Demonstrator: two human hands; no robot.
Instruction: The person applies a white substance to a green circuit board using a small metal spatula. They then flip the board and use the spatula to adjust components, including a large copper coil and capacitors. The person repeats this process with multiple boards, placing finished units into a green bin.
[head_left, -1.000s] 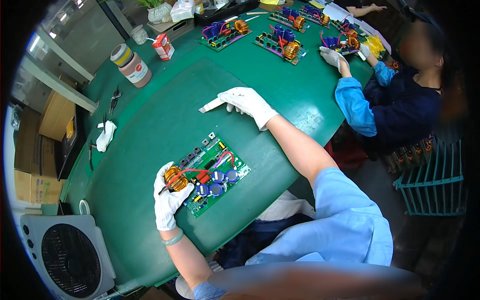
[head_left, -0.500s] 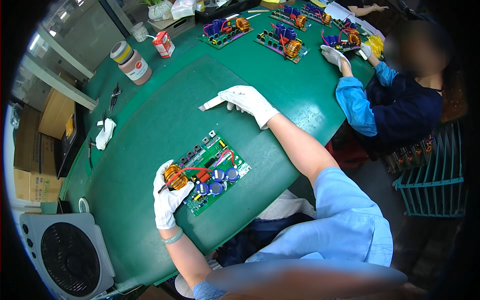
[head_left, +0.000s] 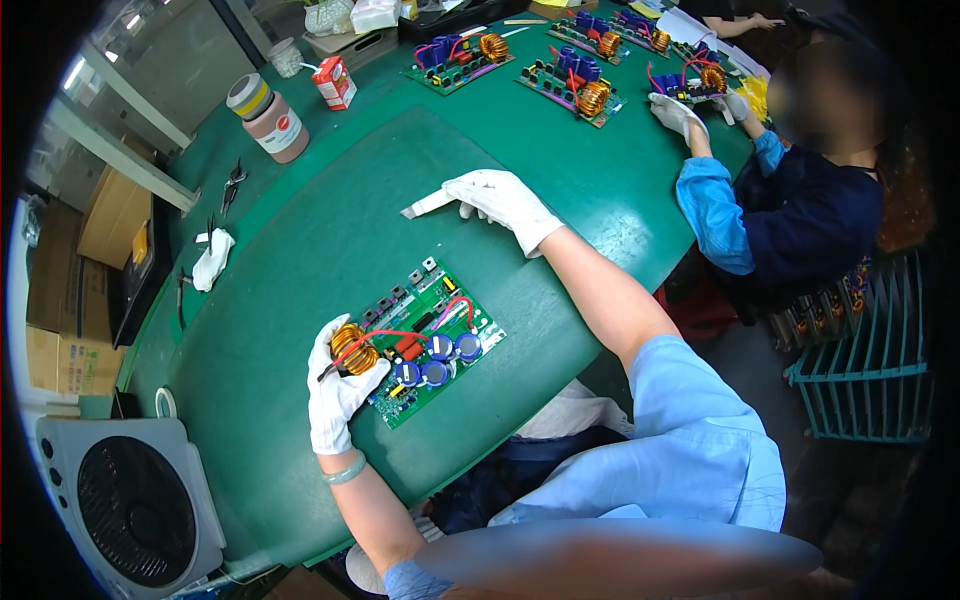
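My left hand (head_left: 338,395), in a white glove, grips the left end of a green circuit board (head_left: 455,350). Its fingers and thumb wrap around the copper toroid coil (head_left: 354,350) there. Blue-topped capacitors (head_left: 437,347), red wires and a row of small black parts stand on the board. Farther back and to the right, my gloved right hand (head_left: 500,205) is closed on a flat white tool with a grey slanted tip (head_left: 430,204). That tool points left over the green table, apart from the board; its exact kind I cannot make out.
A pink-brown bottle (head_left: 277,132), a red-and-white carton (head_left: 333,84), pliers (head_left: 233,186) and a white cloth (head_left: 212,260) are at the left. Similar boards (head_left: 570,85) stand at the back. A co-worker's gloved hand (head_left: 678,115) holds another board. A grey fan (head_left: 135,505) sits lower left.
The whole view has shifted very slightly. Both my hands keep their holds, and the board lies nearly as before.
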